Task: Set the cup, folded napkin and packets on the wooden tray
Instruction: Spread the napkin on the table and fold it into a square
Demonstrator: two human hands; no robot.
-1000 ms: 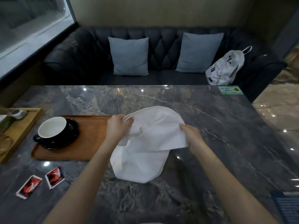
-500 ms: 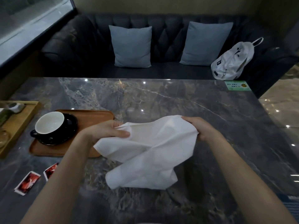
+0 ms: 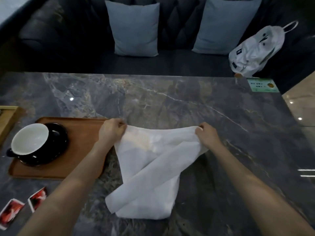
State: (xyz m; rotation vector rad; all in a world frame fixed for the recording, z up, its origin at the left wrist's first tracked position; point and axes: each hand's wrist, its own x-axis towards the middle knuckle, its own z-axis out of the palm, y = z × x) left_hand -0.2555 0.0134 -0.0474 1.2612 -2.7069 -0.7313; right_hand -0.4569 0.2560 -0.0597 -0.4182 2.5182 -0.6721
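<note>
Nearest, two small red-and-white paper packets (image 3: 23, 206) lie flat on the dark grey marble table (image 3: 170, 103) at my left, off the tray. They look light and thin, likely slick on the stone, so I'd slide a fingertip under an edge or pinch a corner.

Next, the white cloth napkin (image 3: 150, 169), not folded yet. Its lower part sags onto the table with one flap lying crosswise; its top edge is stretched between my hands. My left hand (image 3: 111, 132) pinches the top left corner, fingers curled on the cloth. My right hand (image 3: 207, 134) pinches the top right corner the same way. It's soft, limp and weightless, with no stiffness, so it creases wherever it drops. I judge the corners are the right hold; keep the edge taut, then lay it flat to fold.

Further left, the brown rectangular wooden tray (image 3: 81, 150) carries the black cup with a white inside (image 3: 29, 140) on its black saucer (image 3: 58, 133). Ceramic looks heavy and breakable; take the handle or the saucer rim. Bare tray is left beside the cup for the napkin and packets.

Beyond, a dark sofa holds two grey-blue cushions (image 3: 134, 28) and a white bag (image 3: 255, 50).
</note>
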